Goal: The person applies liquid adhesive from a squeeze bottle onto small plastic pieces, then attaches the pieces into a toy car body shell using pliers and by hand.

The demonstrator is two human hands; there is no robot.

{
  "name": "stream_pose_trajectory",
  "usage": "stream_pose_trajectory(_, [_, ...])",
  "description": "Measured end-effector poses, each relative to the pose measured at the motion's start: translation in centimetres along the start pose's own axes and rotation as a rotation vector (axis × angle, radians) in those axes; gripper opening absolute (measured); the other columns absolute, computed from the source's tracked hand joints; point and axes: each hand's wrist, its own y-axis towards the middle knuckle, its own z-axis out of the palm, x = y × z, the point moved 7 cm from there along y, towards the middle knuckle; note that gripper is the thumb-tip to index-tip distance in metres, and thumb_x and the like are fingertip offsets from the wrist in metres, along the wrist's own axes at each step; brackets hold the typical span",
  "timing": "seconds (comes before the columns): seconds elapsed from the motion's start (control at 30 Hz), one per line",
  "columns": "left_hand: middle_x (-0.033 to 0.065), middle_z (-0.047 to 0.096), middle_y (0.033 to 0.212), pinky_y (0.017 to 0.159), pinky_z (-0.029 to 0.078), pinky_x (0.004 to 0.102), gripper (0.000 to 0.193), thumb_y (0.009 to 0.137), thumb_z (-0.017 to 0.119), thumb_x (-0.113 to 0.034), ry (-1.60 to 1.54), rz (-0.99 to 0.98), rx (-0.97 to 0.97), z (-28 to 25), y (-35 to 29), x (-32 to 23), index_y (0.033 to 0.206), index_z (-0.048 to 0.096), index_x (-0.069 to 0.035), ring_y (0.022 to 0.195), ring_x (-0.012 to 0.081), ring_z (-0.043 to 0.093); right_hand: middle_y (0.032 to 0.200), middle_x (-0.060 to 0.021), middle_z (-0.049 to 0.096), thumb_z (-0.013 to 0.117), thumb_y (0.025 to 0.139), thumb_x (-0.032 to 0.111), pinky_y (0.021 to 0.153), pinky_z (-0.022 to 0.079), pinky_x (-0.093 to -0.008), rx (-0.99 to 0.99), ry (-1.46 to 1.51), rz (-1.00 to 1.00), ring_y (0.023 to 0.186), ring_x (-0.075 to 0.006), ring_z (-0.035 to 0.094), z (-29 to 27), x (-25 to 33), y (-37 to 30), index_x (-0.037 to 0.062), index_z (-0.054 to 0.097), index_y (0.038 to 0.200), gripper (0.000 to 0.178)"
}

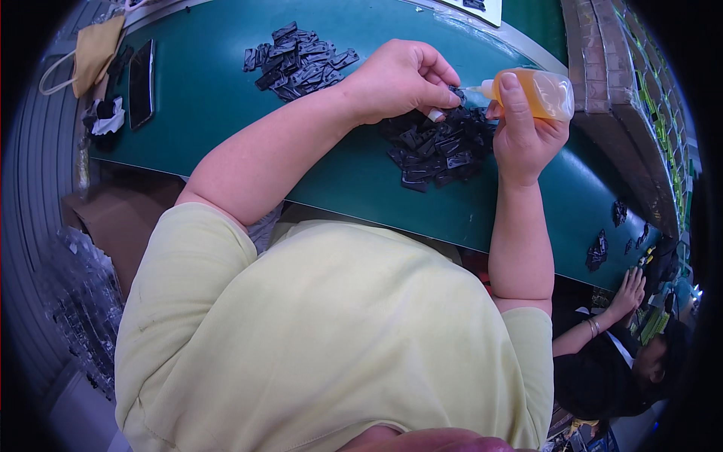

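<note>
Green, smooth sheeting covers the worktable [218, 98]; its near edge runs between the two-handed grip and the person's torso. Beyond the grip, a pale rail [541, 57] borders the far edge. To the right of the grip, a cardboard wall [639, 147] bounds the side. To the left, a strip of green surface separates the lower pile [440, 154], directly beneath the grip, from the upper pile [297, 64], beyond the left forearm. More surface extends leftward to a dark phone [141, 84].

The right hand [523, 128] is clamped around a squeeze bottle [550, 94], with the thumb laid along its side. The bottle is translucent plastic, rounded, tilted nearly horizontal, and contains amber liquid. Its narrow nozzle [476, 89] points left toward the left hand [403, 79]. The left thumb and fingertips are pressed together on a small black part [456, 93] at the nozzle end; contact between nozzle and part cannot be determined. Both piles consist of flat, oblong black pieces with glossy faces, overlapping at mixed angles.
</note>
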Motion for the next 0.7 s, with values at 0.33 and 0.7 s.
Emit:
stream_pose_trajectory(0.33, [0.0104,0.065,0.087,0.066,0.058,0.0255,0.023,0.08,0.069,-0.002,0.03,0.014,0.0,0.0,0.0,-0.1,0.1,0.059,0.006,0.074,0.0144,0.066,0.081,-0.0064,0.064,0.072,0.082,0.007,0.05,0.048,-0.0206,-0.014,-0.043,0.006,0.059,-0.0087,0.059,0.0,0.0,-0.1,0.0018,0.061,0.095,0.017])
stream_pose_trajectory(0.7, [0.0095,0.065,0.083,0.062,0.056,0.0237,0.025,0.079,0.073,-0.005,-0.085,-0.032,-0.042,-0.6,-0.2,-0.4,0.098,0.059,0.004,0.067,0.0142,0.065,0.077,-0.0064,0.063,0.07,0.082,0.008,0.048,0.047,-0.0198,0.006,0.158,0.102,0.058,-0.0101,0.059,-0.5,-0.1,0.1,0.002,0.061,0.093,0.015])
